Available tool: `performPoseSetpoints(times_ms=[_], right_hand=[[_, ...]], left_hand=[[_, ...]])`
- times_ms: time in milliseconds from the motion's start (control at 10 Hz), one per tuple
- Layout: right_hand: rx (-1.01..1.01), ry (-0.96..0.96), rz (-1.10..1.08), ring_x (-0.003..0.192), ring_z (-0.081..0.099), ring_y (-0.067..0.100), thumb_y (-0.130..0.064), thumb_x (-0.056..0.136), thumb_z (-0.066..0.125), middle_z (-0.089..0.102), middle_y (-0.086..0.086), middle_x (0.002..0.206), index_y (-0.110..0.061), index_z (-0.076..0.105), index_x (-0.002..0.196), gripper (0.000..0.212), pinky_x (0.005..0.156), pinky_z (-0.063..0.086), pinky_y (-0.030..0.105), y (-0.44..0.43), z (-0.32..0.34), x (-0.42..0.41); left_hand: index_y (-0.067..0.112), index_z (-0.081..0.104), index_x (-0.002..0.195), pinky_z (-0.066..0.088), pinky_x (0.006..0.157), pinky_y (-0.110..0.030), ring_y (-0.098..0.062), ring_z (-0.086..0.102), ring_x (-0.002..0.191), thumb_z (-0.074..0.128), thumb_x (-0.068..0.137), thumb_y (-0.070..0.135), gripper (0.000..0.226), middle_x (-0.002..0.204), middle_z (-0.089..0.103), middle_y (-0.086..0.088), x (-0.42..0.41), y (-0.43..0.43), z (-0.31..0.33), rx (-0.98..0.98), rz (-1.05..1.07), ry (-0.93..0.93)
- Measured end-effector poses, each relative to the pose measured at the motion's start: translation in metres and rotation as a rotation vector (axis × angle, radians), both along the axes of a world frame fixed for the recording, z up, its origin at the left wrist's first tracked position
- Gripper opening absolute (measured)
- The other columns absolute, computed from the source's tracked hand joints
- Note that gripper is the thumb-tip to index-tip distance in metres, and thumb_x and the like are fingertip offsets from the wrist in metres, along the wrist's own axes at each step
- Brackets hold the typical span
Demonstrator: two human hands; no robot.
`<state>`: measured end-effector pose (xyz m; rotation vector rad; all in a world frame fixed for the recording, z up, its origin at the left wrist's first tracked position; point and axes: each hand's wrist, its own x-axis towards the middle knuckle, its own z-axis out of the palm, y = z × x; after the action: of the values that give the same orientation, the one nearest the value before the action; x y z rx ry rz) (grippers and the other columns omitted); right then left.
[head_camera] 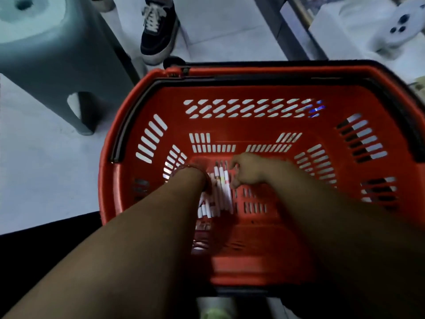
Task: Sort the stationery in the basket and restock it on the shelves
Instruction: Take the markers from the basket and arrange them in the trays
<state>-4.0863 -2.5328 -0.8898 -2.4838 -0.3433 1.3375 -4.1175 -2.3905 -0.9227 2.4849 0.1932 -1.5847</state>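
A bundle of white pens (220, 192) is found on the floor of the red basket (253, 93), between both hands. The left hand (200, 180) is at the bundle's 9 o'clock; its fingers are hidden, so the grip cannot be told. The right hand (247, 172) is at 3 o'clock, with its fingers (234, 184) curled just beside the pens. Contact is blurred and undetermined.

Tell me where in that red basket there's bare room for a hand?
Bare floor shows right of the white pens, between the right hand and the near wall of the basket. The left-centre, where the pens bunch, is crowded.
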Motion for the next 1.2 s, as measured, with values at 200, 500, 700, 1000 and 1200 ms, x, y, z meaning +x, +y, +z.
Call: performPoseSetpoints(times_ms=[200,500,700,1000,1200], right_hand=[[-0.073,0.023,-0.064,0.087,0.065,0.024,-0.007,0.090,0.070,0.066,0.017,0.115,-0.002,0.062,0.117,0.029,0.064,0.049,0.022,0.011,-0.061,-0.026],[0.010,0.209,-0.460,0.103,0.068,0.032,-0.017,0.078,0.082,0.065,0.013,0.117,-0.011,0.047,0.133,0.066,0.087,0.059,0.043,0.014,-0.092,-0.058],[0.048,0.268,-0.458,0.094,0.071,0.033,-0.010,0.079,0.079,0.068,0.016,0.104,-0.010,0.056,0.114,0.042,0.084,0.061,0.049,0.021,-0.102,-0.072],[0.203,0.407,-0.711,0.080,0.070,0.028,-0.025,0.108,0.042,0.067,0.017,0.089,-0.006,0.057,0.107,0.024,0.076,0.061,0.040,0.028,-0.101,-0.076],[0.139,0.380,-0.647,0.088,0.066,0.026,-0.055,0.104,0.034,0.067,0.009,0.100,-0.011,0.064,0.111,0.054,0.087,0.056,0.041,0.024,-0.104,-0.076]], left_hand=[[0.013,0.020,0.159,0.035,0.113,-0.047,-0.035,0.026,0.148,0.054,0.100,0.043,0.075,0.165,0.020,-0.009,-0.018,-0.001,-0.061,-0.002,-0.005,0.182],[0.011,0.065,0.123,0.047,0.084,-0.036,-0.033,0.062,0.113,0.058,0.094,0.038,0.040,0.125,0.064,-0.012,-0.059,0.037,-0.082,0.202,0.393,-0.229],[0.002,0.043,0.141,0.050,0.085,-0.034,-0.031,0.059,0.117,0.058,0.098,0.036,0.057,0.136,0.055,-0.017,-0.067,0.041,-0.075,0.200,0.598,-0.296],[0.002,0.008,0.152,0.033,0.113,-0.054,-0.046,0.024,0.144,0.082,0.069,0.062,0.127,0.158,0.010,-0.026,-0.091,0.004,-0.071,0.177,0.717,-0.332],[0.003,0.019,0.145,0.042,0.106,-0.044,-0.037,0.043,0.129,0.083,0.071,0.054,0.111,0.143,0.032,-0.021,-0.096,-0.022,-0.077,0.203,0.699,-0.438]])
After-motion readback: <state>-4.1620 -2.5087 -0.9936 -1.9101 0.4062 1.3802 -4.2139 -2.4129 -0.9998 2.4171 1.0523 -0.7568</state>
